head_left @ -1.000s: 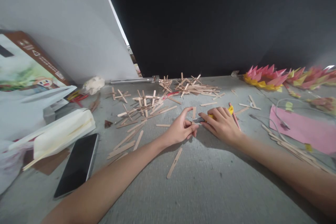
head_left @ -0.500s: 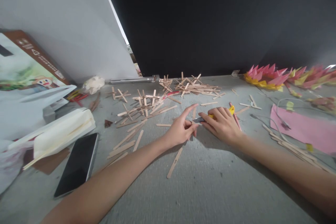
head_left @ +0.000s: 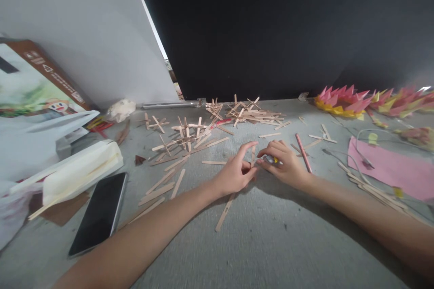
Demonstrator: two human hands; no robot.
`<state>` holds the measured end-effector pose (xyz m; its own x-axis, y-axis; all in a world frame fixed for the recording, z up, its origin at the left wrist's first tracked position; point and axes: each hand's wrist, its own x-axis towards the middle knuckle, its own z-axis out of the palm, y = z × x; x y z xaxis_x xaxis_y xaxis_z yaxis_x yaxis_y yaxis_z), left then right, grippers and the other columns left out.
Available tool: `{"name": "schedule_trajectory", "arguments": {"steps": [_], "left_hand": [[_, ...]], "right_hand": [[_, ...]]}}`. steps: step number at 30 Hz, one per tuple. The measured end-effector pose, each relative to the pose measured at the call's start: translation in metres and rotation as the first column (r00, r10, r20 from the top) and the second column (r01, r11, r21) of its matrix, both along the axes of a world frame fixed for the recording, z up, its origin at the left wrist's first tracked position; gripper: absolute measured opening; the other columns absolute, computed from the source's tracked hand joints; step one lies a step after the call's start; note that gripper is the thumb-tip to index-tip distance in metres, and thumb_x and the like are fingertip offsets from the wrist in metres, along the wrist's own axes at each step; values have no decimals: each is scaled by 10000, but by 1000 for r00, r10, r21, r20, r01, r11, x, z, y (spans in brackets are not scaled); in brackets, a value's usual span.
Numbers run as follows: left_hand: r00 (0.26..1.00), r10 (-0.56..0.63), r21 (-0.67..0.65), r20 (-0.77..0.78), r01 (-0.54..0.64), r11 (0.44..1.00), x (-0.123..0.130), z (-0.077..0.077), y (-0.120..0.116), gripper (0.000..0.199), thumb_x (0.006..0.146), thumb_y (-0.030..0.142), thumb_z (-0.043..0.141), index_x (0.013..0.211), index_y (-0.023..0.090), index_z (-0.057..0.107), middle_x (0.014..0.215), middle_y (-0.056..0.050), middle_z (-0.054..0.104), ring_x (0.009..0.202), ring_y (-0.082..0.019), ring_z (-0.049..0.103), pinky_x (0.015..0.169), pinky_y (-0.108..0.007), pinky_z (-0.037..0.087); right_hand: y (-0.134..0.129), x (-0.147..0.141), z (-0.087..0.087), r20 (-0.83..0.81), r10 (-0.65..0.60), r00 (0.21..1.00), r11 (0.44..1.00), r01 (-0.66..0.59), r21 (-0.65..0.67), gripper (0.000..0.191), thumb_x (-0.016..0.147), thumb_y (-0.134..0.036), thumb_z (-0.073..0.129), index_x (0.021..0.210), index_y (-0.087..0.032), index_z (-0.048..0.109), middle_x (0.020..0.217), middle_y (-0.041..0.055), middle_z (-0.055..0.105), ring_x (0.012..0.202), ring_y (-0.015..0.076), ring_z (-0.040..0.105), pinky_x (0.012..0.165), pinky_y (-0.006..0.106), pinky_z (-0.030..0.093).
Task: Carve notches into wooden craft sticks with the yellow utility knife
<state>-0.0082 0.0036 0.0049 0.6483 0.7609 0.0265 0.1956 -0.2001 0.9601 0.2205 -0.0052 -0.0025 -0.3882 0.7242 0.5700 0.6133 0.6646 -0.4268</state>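
My left hand pinches a wooden craft stick, which stands up between its thumb and fingers. Close against its right side, my right hand is closed around a yellow-and-grey utility knife. The fingers cover most of the knife, and its blade cannot be made out. Under my left hand lies another craft stick with a small slot in it. One more loose stick touches the left hand's outline from the left. A pink pencil rests just beyond my right hand.
Stick pieces joined into crosses and a pile of loose sticks lie at the back. A phone and a cream paper packet are left. Rightward are pink paper, a cable and pink-yellow folded paper crowns.
My right hand has rolled and drawn its fingers in, hiding more of the knife. The left hand's thumb and fingers have shifted slightly, and the upright stick shows more clearly.
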Motion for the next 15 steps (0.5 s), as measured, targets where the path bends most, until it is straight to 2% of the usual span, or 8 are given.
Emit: {"name": "schedule_trajectory", "arguments": {"steps": [6,15], "left_hand": [[999,-26,14,-34,27,1000,0,4,-2,732,1010,267,602,1659,239,263,679,40,677,546,-110,570,642,-239,460],[997,-47,16,-56,48,999,0,3,-1,710,1024,292,571,1657,244,252,698,35,685,564,-121,595,630,-235,461]], "right_hand": [[-10,-14,3,-85,-19,996,993,9,-114,177,1053,-352,605,968,-245,717,824,44,710,775,222,631,784,395,450],[-19,-21,8,-102,-82,991,989,68,-133,122,984,-239,602,916,-234,704,828,46,730,774,220,657,756,378,471]]}}
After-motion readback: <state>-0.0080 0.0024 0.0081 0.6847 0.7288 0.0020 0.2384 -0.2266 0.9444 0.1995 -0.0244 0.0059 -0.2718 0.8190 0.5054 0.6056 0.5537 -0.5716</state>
